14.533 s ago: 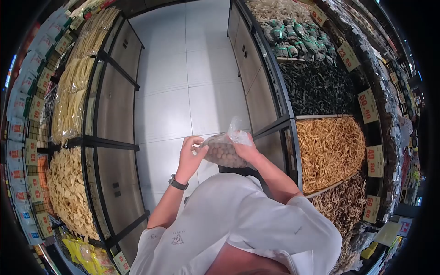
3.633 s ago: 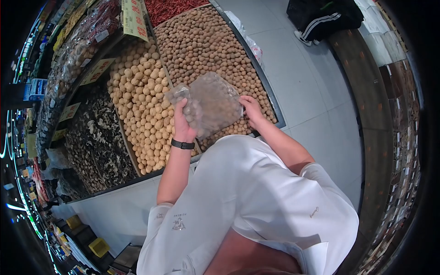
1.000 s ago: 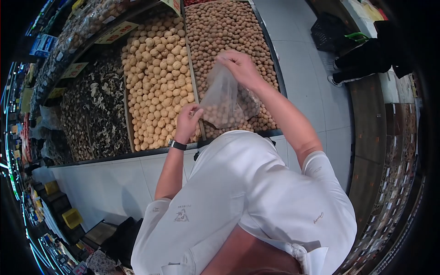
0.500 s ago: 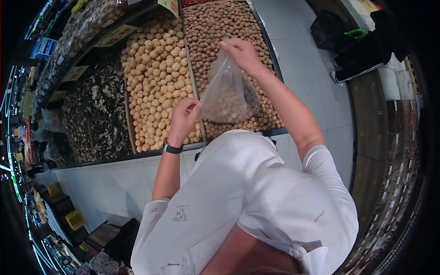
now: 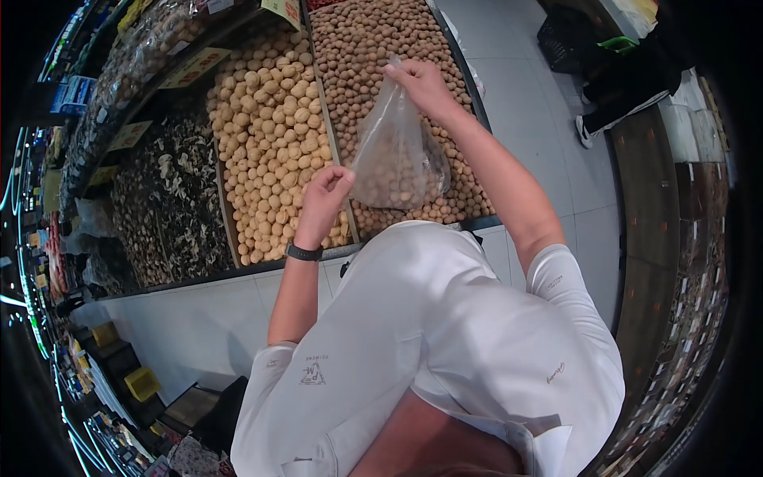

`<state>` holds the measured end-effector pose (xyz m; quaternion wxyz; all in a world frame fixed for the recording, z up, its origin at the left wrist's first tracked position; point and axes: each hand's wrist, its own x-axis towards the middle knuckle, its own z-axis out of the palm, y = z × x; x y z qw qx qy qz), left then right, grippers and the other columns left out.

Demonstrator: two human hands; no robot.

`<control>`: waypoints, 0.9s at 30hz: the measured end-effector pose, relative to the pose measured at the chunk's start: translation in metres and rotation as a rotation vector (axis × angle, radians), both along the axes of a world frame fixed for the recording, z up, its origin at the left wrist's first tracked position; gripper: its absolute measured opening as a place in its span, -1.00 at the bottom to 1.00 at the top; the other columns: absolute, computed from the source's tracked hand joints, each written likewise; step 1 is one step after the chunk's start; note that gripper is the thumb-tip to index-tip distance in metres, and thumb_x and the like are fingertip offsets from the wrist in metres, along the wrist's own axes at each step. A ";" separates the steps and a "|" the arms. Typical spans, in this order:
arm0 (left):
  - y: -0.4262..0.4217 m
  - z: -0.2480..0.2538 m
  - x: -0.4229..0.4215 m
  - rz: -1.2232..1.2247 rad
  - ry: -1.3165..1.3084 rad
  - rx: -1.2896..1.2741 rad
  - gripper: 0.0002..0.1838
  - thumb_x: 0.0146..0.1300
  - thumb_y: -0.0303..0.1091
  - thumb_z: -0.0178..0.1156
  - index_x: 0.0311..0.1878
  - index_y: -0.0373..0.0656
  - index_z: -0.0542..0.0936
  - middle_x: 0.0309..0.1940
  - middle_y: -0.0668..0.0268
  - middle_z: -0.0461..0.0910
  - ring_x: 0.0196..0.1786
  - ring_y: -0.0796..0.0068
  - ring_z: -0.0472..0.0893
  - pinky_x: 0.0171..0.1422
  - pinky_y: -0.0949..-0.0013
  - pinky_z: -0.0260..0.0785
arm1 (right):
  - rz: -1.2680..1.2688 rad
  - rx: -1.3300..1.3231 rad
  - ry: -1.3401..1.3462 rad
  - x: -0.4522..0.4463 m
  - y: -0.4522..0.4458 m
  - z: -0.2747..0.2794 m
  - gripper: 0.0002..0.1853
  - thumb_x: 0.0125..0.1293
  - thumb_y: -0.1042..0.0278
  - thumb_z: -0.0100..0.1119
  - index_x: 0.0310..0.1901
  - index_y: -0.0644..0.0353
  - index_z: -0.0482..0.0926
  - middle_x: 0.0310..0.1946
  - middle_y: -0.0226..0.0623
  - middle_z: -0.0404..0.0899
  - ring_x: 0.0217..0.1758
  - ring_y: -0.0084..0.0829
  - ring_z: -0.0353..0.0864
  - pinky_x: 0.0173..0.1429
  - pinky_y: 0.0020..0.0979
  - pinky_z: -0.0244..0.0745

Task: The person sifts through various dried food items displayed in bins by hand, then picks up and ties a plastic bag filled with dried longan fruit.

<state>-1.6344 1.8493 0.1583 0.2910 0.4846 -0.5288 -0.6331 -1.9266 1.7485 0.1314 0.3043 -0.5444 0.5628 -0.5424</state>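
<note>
A translucent plastic bag [image 5: 389,155] hangs over the bin of small brown round dried fruits or nuts [image 5: 362,44]. My right hand [image 5: 425,91] pinches its upper end between thumb and fingers. With thumb and fingertips closed, my left hand [image 5: 324,203] holds the bag's left edge, low down near the bin divider. Brown round pieces show in the lower part of the bag; whether all are inside or some are seen through it, I cannot tell. Pale walnuts [image 5: 274,135] fill the neighbouring bin beside my left hand.
Dark dried fungus [image 5: 179,191] lies in the bins further left. Price signs [image 5: 195,67] and bagged goods line the shelf above. On the right, a person in dark trousers [image 5: 636,99] stands near a black basket [image 5: 564,40]. Another goods display [image 5: 691,262] runs along the right side.
My left hand has risen slightly, and the bag's left edge now stretches to its fingertips. My right hand keeps its hold at the top. The view has shifted a little.
</note>
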 end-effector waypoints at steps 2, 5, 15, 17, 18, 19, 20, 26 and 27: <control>0.005 -0.008 0.005 -0.015 0.038 0.101 -0.76 0.40 -0.35 0.36 0.03 -0.21 0.61 -0.27 0.55 0.57 -0.25 0.78 0.48 -0.16 0.63 0.36 | 0.007 0.014 -0.037 0.000 0.000 -0.001 -0.60 0.43 0.04 0.32 -0.11 0.31 0.76 -0.36 -0.25 0.73 -0.27 -0.44 0.66 -0.10 -0.32 0.54; 0.016 -0.015 0.008 -0.020 -0.010 -0.099 -0.66 0.30 -0.40 0.45 0.08 -0.22 0.58 -0.19 0.50 0.57 -0.18 0.72 0.50 -0.18 0.58 0.45 | 0.007 0.065 -0.056 -0.003 -0.002 -0.004 -0.60 0.44 0.04 0.31 -0.09 0.31 0.76 -0.33 -0.22 0.75 -0.25 -0.44 0.67 -0.07 -0.33 0.56; 0.030 -0.007 0.009 0.057 -0.228 -0.435 -0.86 0.31 -0.53 0.42 -0.15 -0.30 0.64 -0.32 0.36 0.59 -0.31 0.66 0.53 -0.24 0.55 0.43 | 0.022 0.126 -0.033 -0.003 -0.002 -0.002 -0.58 0.45 0.04 0.30 -0.06 0.33 0.76 -0.28 -0.24 0.76 -0.22 -0.46 0.68 -0.04 -0.33 0.57; 0.033 0.006 0.006 0.046 -0.303 -0.530 -0.92 0.34 -0.56 0.38 -0.21 -0.31 0.64 -0.38 0.37 0.60 -0.38 0.66 0.52 -0.24 0.56 0.42 | 0.006 0.114 -0.048 -0.003 -0.002 -0.004 -0.58 0.45 0.04 0.30 -0.05 0.32 0.76 -0.27 -0.24 0.76 -0.21 -0.47 0.68 -0.04 -0.34 0.56; 0.034 0.010 0.005 0.041 -0.302 -0.532 -0.92 0.34 -0.56 0.38 -0.21 -0.31 0.64 -0.38 0.37 0.60 -0.38 0.66 0.52 -0.24 0.56 0.42 | -0.006 0.103 -0.065 -0.002 -0.002 -0.005 -0.58 0.45 0.04 0.29 -0.05 0.32 0.76 -0.26 -0.25 0.77 -0.20 -0.48 0.68 -0.03 -0.35 0.56; 0.035 0.013 0.004 0.032 -0.273 -0.553 -0.92 0.34 -0.55 0.38 -0.21 -0.31 0.64 -0.39 0.37 0.59 -0.38 0.67 0.52 -0.23 0.56 0.42 | -0.011 0.104 -0.066 -0.002 0.000 0.000 -0.58 0.45 0.04 0.29 -0.05 0.32 0.76 -0.26 -0.25 0.77 -0.20 -0.48 0.68 -0.03 -0.35 0.56; 0.036 0.014 0.003 0.024 -0.243 -0.574 -0.92 0.34 -0.55 0.39 -0.22 -0.31 0.65 -0.39 0.38 0.59 -0.37 0.68 0.52 -0.23 0.56 0.42 | -0.002 0.138 -0.086 -0.003 0.002 0.005 -0.59 0.46 0.05 0.28 -0.04 0.31 0.76 -0.26 -0.27 0.77 -0.19 -0.49 0.68 -0.03 -0.36 0.56; 0.017 -0.031 0.008 -0.049 -0.139 -0.533 -0.58 0.20 -0.44 0.51 0.09 -0.24 0.61 -0.04 0.25 0.55 -0.04 0.47 0.57 0.00 0.44 0.49 | 0.097 0.138 -0.232 0.011 0.005 0.011 -0.63 0.52 0.09 0.22 -0.08 0.30 0.77 -0.26 -0.33 0.77 -0.16 -0.53 0.67 0.01 -0.40 0.55; 0.019 -0.041 0.007 -0.052 -0.137 -0.534 -0.58 0.20 -0.44 0.51 0.09 -0.24 0.61 -0.04 0.25 0.55 -0.04 0.47 0.57 0.00 0.44 0.49 | 0.148 0.162 -0.304 0.017 0.009 0.013 -0.64 0.54 0.11 0.19 -0.11 0.30 0.76 -0.25 -0.34 0.77 -0.16 -0.53 0.67 0.03 -0.40 0.55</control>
